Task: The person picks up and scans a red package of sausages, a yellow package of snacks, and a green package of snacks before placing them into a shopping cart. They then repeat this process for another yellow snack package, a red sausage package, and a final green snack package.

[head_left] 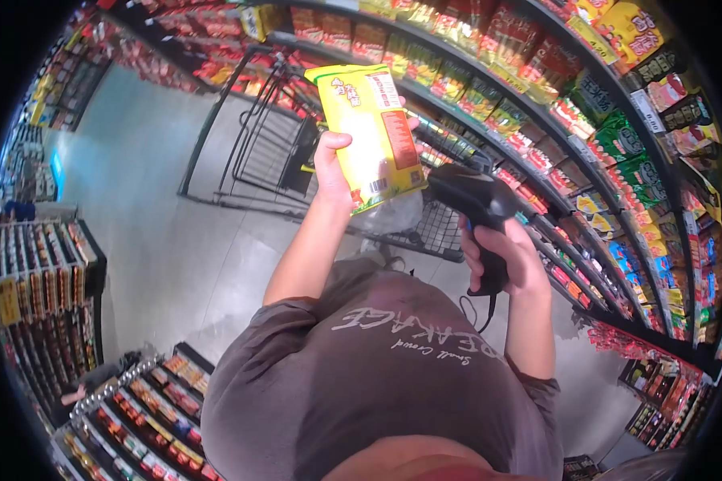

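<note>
Gripping yellow packet (369, 120) in left hand (334, 170), with barcode (378, 185) showing; clasping black scanner (475, 196) in right hand (523, 255), close beside. Apparently pairing both, calling for steady alignment.

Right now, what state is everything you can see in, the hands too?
Left hand: closed around the packet.
Yellow packet: held up, barcode side showing, no tear visible.
Right hand: wrapped around the scanner's handle.
Black scanner: raised beside the packet; on or off, cannot tell.
Cord: hanging below the handle.
Cart: standing upright.
Right-hand shelves: stocked.
</note>
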A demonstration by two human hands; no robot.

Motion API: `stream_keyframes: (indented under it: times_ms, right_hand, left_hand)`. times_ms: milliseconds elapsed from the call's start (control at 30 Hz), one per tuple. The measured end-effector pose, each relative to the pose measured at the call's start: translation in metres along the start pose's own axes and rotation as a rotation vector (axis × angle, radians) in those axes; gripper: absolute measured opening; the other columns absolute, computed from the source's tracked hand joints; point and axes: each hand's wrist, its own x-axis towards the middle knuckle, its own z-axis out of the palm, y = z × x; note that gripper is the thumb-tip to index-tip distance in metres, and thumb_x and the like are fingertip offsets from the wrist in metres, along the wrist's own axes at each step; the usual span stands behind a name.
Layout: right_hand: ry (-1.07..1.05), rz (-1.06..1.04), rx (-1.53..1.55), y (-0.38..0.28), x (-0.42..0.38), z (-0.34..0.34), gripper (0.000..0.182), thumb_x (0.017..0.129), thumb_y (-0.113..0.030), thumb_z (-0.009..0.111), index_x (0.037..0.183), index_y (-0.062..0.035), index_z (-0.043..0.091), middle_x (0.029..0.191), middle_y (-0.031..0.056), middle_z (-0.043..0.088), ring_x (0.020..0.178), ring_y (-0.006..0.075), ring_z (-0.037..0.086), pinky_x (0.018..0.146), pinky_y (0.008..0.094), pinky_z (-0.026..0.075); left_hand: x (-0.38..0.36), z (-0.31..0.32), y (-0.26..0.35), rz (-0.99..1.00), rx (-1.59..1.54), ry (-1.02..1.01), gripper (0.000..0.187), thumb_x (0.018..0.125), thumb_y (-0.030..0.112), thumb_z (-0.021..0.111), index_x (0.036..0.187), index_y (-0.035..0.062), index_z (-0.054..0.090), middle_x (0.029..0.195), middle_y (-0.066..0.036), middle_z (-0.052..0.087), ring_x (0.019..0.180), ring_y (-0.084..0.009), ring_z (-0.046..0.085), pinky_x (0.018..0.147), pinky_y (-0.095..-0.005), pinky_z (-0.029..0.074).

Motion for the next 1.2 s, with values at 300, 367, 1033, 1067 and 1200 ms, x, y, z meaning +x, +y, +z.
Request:
stream_keyframes:
  times_ms: [300,367,1033,1067,1200]
  right_hand:
    - [-0.2,0.211,0.075,0.035,0.028,0.021,0.025,0.097,-0.018,0.058,0.113,0.0006,0.053,0.076,0.0054,0.052,0.056,0.0115,0.055,0.043,0.03,0.054]
    - [-0.142,0.237,0.052,0.045,0.039,0.018,0.024,0.098,-0.018,0.058,0.112,0.0006,0.053,0.076,0.0056,0.052,0.056,0.0115,0.055,0.043,0.0298,0.054]
    - [0.672,0.358,0.152,0.126,0.107,0.03,0.029,0.094,-0.027,0.068,0.109,-0.0064,0.053,0.077,0.0015,0.056,0.06,0.0111,0.055,0.047,0.0297,0.052]
    - [0.686,0.361,0.152,0.128,0.108,0.033,0.029,0.094,-0.027,0.068,0.109,-0.0064,0.053,0.077,0.0015,0.056,0.06,0.0111,0.055,0.047,0.0297,0.052]
    - [0.819,0.432,0.127,0.133,0.108,0.041,0.031,0.093,-0.027,0.068,0.109,-0.0056,0.053,0.077,0.0018,0.056,0.06,0.0119,0.055,0.049,0.0315,0.053]
  left_hand:
    - [-0.044,-0.031,-0.006,-0.089,0.034,0.215,0.07,0.08,0.032,0.06,0.139,0.0007,0.041,0.125,-0.023,0.059,0.108,-0.0361,0.064,0.095,-0.0481,0.053]
    - [-0.046,-0.078,-0.016,-0.26,0.167,0.475,0.055,0.085,0.028,0.062,0.132,0.0058,0.046,0.11,-0.015,0.061,0.096,-0.0277,0.066,0.079,-0.0409,0.057]
    - [0.018,-0.336,0.073,-0.686,1.948,0.711,0.111,0.074,0.045,0.074,0.16,0.022,0.006,0.157,-0.031,0.014,0.138,-0.0503,0.031,0.102,-0.0685,0.033]
    - [0.019,-0.348,0.068,-0.694,1.941,0.698,0.111,0.074,0.045,0.074,0.16,0.022,0.006,0.157,-0.031,0.014,0.138,-0.0503,0.031,0.102,-0.0685,0.033]
    - [0.014,-0.421,0.04,-0.462,2.429,0.428,0.114,0.075,0.046,0.072,0.16,0.0141,0.003,0.161,-0.03,0.003,0.15,-0.0416,0.013,0.118,-0.0584,0.013]
